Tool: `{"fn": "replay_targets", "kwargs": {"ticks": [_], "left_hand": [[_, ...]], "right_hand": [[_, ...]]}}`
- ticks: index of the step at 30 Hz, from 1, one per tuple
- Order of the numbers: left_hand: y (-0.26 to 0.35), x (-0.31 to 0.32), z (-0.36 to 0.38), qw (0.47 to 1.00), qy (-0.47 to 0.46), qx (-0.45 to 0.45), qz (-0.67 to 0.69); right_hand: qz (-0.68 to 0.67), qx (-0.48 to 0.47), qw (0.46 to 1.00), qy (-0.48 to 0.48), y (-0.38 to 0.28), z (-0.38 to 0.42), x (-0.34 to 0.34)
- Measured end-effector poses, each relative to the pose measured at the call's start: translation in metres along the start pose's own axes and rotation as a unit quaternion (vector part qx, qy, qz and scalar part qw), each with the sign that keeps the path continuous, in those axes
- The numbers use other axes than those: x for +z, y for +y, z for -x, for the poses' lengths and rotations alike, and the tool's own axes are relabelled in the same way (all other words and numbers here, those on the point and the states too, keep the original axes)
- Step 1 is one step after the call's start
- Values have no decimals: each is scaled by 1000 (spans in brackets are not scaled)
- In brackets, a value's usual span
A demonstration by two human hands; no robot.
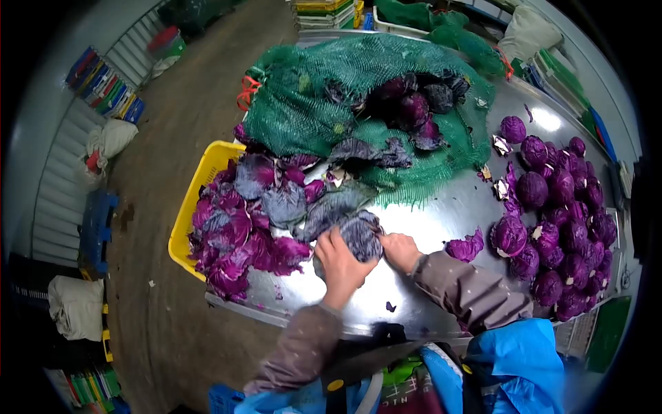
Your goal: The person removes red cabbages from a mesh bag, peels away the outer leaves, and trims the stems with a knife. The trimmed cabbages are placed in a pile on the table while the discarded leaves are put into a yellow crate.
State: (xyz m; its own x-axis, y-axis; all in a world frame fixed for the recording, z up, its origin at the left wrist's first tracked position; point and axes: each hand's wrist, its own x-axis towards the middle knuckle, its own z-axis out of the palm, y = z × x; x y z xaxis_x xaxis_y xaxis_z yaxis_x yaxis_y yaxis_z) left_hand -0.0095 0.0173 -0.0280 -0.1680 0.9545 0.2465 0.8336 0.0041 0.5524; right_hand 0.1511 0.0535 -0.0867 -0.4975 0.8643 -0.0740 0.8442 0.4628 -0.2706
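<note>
A red cabbage point(360, 237) with dull, greyish outer leaves is over the steel table, between my two hands. My left hand point(341, 265) wraps around its left and near side. At its right edge, my right hand point(401, 251) has its fingers closed against the cabbage; the fingertips are partly hidden. Loose cabbage leaves point(283, 203) lie just left of my hands. Beyond them, a green mesh bag point(296, 103) lies open with several untrimmed cabbages point(414, 110) in its mouth.
A yellow crate point(200, 186) at the table's left is heaped with purple leaves point(231, 234). Many peeled cabbages point(562, 186) are piled on the right of the steel table point(414, 303). A loose leaf point(465, 245) lies before them. Stacked crates point(107, 86) line the left wall.
</note>
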Motion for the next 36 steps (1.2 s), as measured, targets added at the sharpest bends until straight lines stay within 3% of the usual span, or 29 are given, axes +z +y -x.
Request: {"fn": "replay_targets", "kwargs": {"ticks": [5, 7, 11, 12, 13, 15, 17, 20, 23, 26, 29, 31, 32, 33, 34, 35, 36], "left_hand": [[-61, -20, 11, 955, -132, -54, 258], [-84, -28, 33, 961, -114, -17, 253], [-88, -61, 62, 968, -13, -115, 221], [-81, -70, 61, 971, -12, -107, 214], [-80, -71, 57, 991, -8, -14, 134], [-61, -68, 50, 989, -49, -21, 135], [-61, -45, 52, 975, 4, -84, 206], [-55, -42, 59, 984, 53, -73, 150], [-68, -41, 69, 988, 77, -64, 114], [-76, -42, 72, 991, 64, -85, 80], [-70, -52, 57, 971, 118, -119, 169], [-72, -50, 47, 965, 130, -138, 184], [-75, -43, 43, 954, 137, -161, 215], [-79, -35, 37, 942, 143, -180, 246], [-84, -31, 31, 936, 154, -164, 269], [-84, -32, 26, 919, 154, -208, 297], [-86, -37, 21, 914, 146, -219, 308]], "right_hand": [[-21, -15, 998, -51, 1, -17, -16], [-53, -51, 997, -33, -12, -23, -42], [-88, -47, 991, -90, -12, -40, -37], [-95, -45, 987, -124, -16, -46, -38], [-92, -56, 986, -129, -20, -55, -38], [-81, -84, 982, -147, -29, -76, -36], [-75, -103, 981, -143, -35, -106, -25], [-8, -171, 971, -169, -52, -154, -5], [1, -156, 974, -166, -107, -197, -13], [-13, -152, 983, -103, -159, -240, -15], [-138, -196, 970, -47, -195, -256, -36], [-80, -207, 974, -43, -197, -243, -40], [66, -247, 966, -48, -189, -231, -45], [159, -240, 951, -116, -182, -224, -51], [136, -255, 950, -116, -171, -218, -59], [115, -272, 948, -117, -164, -207, -82], [26, -254, 957, -140, -156, -201, -94]]}}
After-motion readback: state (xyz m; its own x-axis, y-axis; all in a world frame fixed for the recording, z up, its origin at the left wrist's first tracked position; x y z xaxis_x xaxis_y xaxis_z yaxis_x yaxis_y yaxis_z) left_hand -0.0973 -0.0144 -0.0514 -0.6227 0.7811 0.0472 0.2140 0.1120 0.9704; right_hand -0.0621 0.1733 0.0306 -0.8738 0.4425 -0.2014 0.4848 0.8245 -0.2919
